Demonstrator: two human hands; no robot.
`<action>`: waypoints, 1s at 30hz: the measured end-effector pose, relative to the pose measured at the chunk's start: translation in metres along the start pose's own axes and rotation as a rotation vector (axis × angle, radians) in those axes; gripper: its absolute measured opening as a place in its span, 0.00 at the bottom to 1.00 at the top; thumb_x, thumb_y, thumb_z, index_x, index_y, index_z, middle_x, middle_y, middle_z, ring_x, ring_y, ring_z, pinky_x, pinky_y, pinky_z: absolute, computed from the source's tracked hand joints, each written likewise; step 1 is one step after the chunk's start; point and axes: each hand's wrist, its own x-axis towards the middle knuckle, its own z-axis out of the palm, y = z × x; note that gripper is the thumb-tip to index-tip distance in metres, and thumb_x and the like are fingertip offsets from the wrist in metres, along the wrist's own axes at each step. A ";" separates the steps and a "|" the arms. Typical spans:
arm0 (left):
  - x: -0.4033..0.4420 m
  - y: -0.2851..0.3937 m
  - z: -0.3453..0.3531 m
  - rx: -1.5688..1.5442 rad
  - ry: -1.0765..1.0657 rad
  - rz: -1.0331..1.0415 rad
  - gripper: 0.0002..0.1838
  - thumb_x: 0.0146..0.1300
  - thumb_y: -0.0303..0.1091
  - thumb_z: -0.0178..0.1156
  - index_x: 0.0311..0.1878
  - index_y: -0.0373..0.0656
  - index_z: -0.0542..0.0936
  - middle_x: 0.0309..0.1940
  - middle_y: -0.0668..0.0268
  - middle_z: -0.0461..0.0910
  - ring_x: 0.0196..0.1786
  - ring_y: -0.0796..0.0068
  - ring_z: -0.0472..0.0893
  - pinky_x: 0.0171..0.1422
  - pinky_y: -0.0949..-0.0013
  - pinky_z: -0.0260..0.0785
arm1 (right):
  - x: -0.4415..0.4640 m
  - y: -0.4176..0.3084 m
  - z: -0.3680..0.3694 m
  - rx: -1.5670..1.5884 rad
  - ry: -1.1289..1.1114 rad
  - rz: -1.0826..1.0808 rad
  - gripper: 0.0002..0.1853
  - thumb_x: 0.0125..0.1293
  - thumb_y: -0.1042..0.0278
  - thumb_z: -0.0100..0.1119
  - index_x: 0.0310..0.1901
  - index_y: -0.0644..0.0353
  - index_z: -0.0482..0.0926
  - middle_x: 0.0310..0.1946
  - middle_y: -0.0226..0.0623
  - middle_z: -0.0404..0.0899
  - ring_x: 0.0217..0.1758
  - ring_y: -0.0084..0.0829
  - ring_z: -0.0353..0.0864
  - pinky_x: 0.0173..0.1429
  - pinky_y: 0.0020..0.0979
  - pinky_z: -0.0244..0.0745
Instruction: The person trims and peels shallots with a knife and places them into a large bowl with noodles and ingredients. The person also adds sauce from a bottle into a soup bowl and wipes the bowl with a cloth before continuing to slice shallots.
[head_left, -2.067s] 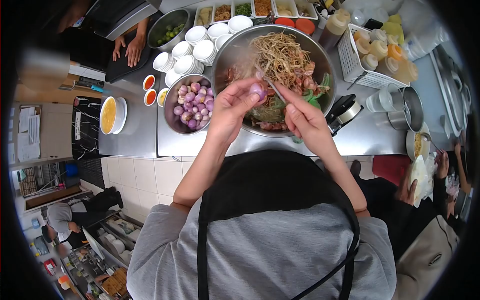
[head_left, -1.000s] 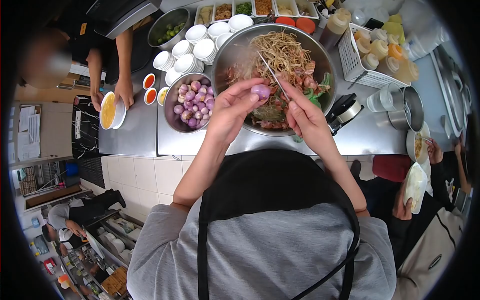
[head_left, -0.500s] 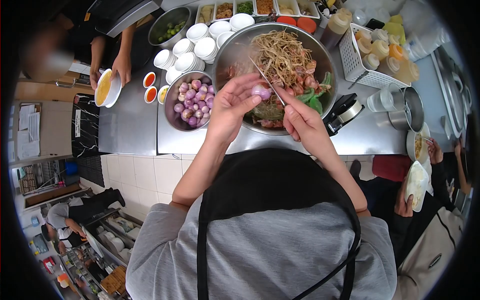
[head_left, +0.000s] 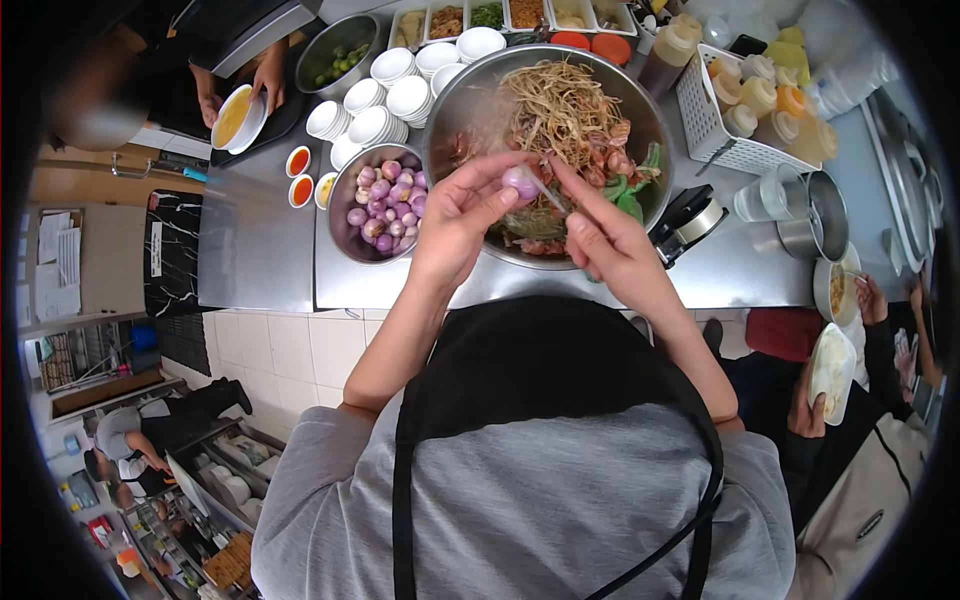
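Observation:
My left hand (head_left: 468, 208) pinches a purple shallot (head_left: 519, 182) over the big steel bowl (head_left: 436, 125). In my right hand (head_left: 612, 232) is a small knife (head_left: 548, 192), its blade against the shallot's right side. The knife's handle is mostly hidden in my fingers. Brown root trimmings (head_left: 562, 105), reddish peels and some green leafy scraps (head_left: 632, 195) lie in the big bowl. To the left stands a smaller steel bowl (head_left: 338, 225) full of purple shallots (head_left: 386, 212).
Stacked white cups (head_left: 375, 125), sauce dishes (head_left: 299, 190) and a bowl of green limes (head_left: 375, 40) stand at the back left. A white basket of bottles (head_left: 740, 150) is at right. Other people's hands hold a soup bowl (head_left: 252, 125) and a white tray (head_left: 832, 372).
The knife blade has turned down from pointing up and away to lie against the shallot. At upper left, another person's hands have moved the soup bowl up and right.

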 end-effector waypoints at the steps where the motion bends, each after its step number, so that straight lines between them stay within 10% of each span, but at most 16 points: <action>1: 0.000 0.001 0.000 0.001 -0.001 0.000 0.19 0.57 0.26 0.54 0.53 0.33 0.68 0.50 0.56 0.72 0.51 0.71 0.72 0.56 0.67 0.64 | 0.000 0.001 0.003 0.001 0.001 -0.001 0.20 0.65 0.72 0.41 0.60 0.52 0.64 0.18 0.23 0.59 0.22 0.14 0.59 0.27 0.17 0.58; 30: 0.001 -0.010 -0.016 -0.481 -0.068 -0.291 0.23 0.60 0.28 0.50 0.58 0.30 0.59 0.51 0.52 0.68 0.55 0.58 0.70 0.61 0.65 0.64 | -0.006 0.015 -0.009 0.011 0.051 0.039 0.20 0.66 0.71 0.40 0.61 0.54 0.62 0.20 0.24 0.61 0.21 0.15 0.58 0.26 0.18 0.58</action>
